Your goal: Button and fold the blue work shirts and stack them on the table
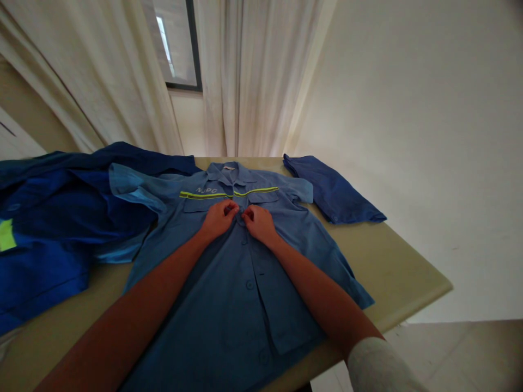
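Lying spread, a blue yellow-striped short-sleeved shirt (224, 283)

A plain indoor room is being shown, home or small clothing workroom, with neither being confirmed by anything in view. A domestic look is being given by long pale curtains (265, 71) on both sides of a dark-framed window (180, 38), a plain whitish wall (429, 136) and a light tiled floor (466, 348); garment handling is being indicated by a table (368, 261) being occupied by a blue short-sleeved shirt (216, 299), heaped blue clothes (44, 261) and a folded navy garment (335, 190).
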`<state>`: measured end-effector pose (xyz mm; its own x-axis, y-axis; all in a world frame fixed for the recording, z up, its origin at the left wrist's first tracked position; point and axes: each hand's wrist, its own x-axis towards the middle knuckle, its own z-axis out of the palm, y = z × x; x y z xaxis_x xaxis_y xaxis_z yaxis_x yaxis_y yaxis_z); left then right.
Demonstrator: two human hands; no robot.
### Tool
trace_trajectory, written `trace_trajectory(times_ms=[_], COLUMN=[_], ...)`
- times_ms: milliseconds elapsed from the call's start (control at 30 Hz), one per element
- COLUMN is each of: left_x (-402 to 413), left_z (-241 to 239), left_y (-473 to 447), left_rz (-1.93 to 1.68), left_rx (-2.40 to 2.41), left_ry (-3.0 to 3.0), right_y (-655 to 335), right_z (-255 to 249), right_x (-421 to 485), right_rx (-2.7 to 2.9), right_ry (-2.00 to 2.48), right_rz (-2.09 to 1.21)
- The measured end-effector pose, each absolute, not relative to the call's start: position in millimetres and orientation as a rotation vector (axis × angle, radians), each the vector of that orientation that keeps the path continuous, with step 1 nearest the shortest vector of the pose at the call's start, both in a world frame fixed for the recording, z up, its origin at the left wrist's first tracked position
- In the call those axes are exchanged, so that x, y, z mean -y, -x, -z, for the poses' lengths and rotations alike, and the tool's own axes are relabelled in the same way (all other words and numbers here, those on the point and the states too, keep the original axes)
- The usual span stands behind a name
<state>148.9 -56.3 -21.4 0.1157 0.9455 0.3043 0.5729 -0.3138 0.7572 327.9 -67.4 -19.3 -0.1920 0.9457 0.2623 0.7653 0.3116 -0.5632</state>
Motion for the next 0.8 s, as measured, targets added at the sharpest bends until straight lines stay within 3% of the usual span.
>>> trace_trajectory(times_ms=[800], left_x=[64.8], left_z=[22.6], left_y=[-153.5], left_rz=[-1.005], left_rx=[-1.378], left_ry=[-2.226], right_y=[-336.1], right_z=[23.2], right_x=[63.2], right_rx=[1.976], right_ry=[1.269], right_rz=[-0.602])
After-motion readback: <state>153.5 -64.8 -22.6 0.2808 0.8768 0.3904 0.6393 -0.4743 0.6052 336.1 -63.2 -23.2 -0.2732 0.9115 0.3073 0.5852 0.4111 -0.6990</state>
